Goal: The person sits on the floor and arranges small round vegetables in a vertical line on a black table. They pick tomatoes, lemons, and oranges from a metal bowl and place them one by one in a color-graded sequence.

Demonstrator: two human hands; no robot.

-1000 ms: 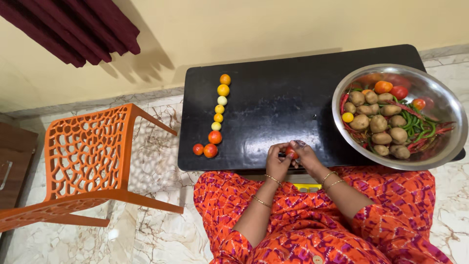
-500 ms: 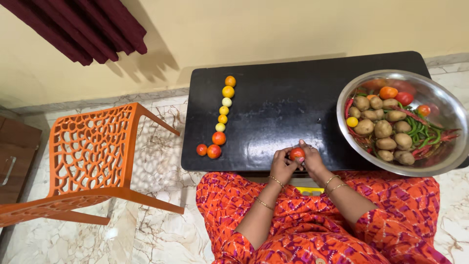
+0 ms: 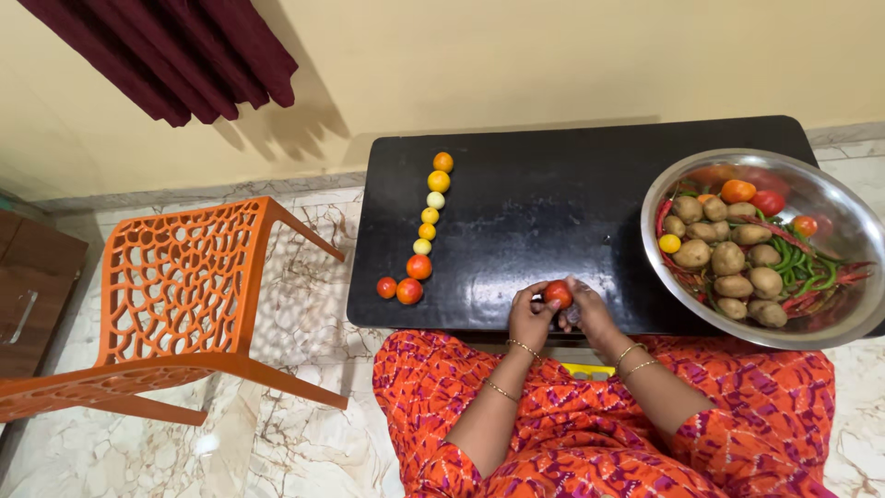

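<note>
tomatoes and small yellow fruits already lay lined up on the black table, near its left edge: a column ran from the far side toward you, and two red ones sat at the near-left corner, one touching the foot of the column and one just to its left. by my judgement that line was the finished part of the sorting, with nine pieces out.

you held one more red tomato at the table's near edge, about midway along it. your left hand curled around it from the left and your right hand closed on it from the right, both sets of fingers pressed to its skin, so it was clamped between the two hands and lifted just off the table (something small and dark showed between your fingers, too unclear to name).

plenty looked left to do. the steel bowl at the table's right end, overhanging the near-right corner, was loaded with potatoes, green and red chillies, a few tomatoes at its far side and one yellow fruit at its left side. i would put the work at under halfway, since only the round red, orange and yellow pieces had been laid out. an orange chair stood well apart, left of the table.
</note>
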